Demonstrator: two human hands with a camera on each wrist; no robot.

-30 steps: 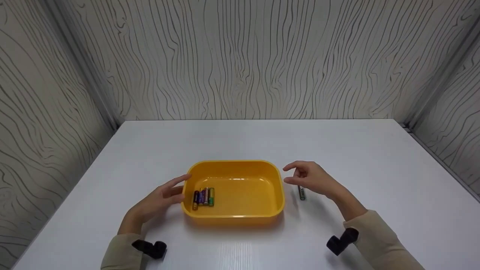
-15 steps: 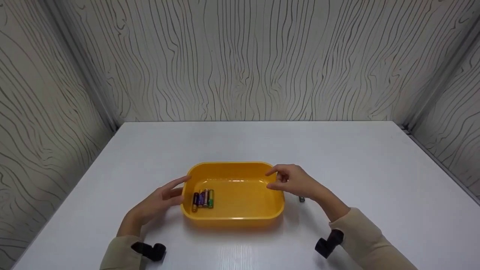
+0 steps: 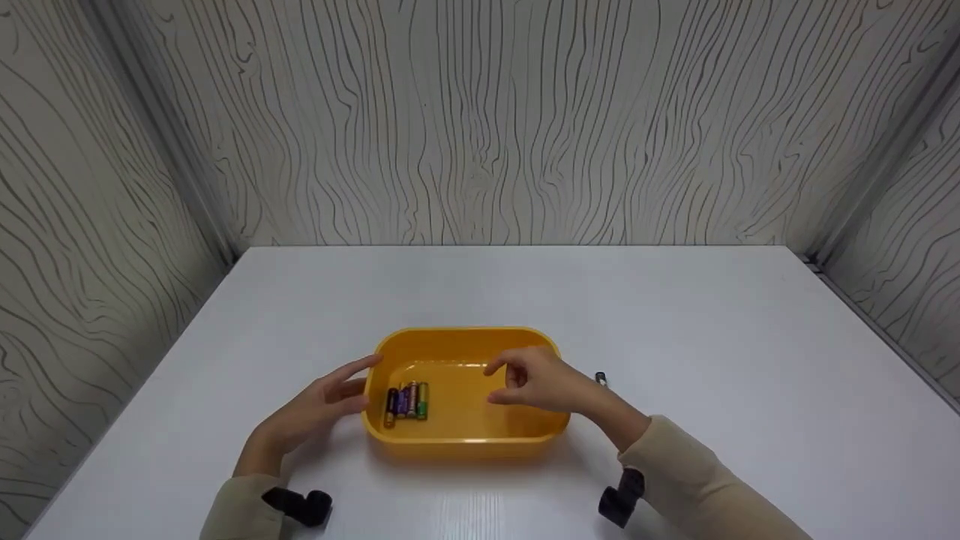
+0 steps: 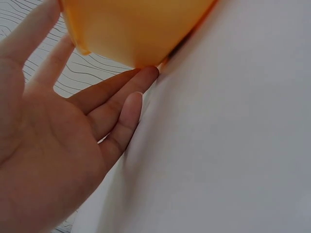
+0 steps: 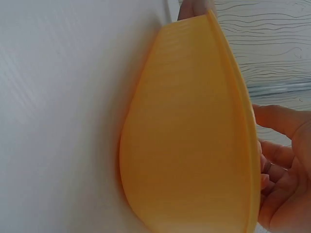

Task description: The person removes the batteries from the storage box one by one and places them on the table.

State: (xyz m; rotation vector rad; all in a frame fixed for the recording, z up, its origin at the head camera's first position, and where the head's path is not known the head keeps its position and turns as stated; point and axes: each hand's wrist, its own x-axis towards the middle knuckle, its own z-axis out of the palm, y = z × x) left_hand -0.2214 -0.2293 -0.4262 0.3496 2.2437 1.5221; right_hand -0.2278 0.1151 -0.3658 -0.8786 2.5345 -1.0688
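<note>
A yellow plastic basin (image 3: 465,441) sits on the table. Inside, at its left end, several batteries lie side by side, among them a yellow-green battery (image 3: 423,401) and a dark and copper one (image 3: 390,409). My left hand (image 3: 307,409) touches the basin's left wall, fingers spread along the rim and outside. In the left wrist view those lower fingertips (image 4: 150,74) meet the basin near its base. My right hand (image 3: 536,381) hovers over the basin's right half, thumb and index finger apart, nothing visible between them. The right wrist view shows it partly behind the basin's wall (image 5: 189,126).
Another battery (image 3: 601,379) lies on the white table (image 3: 675,315) right of the basin, partly hidden by my right wrist. Patterned panels (image 3: 480,135) stand behind the table and at both sides.
My right hand has moved left from beside the table battery, across the basin's right rim to above its inside. The left hand has stayed at the left wall.
</note>
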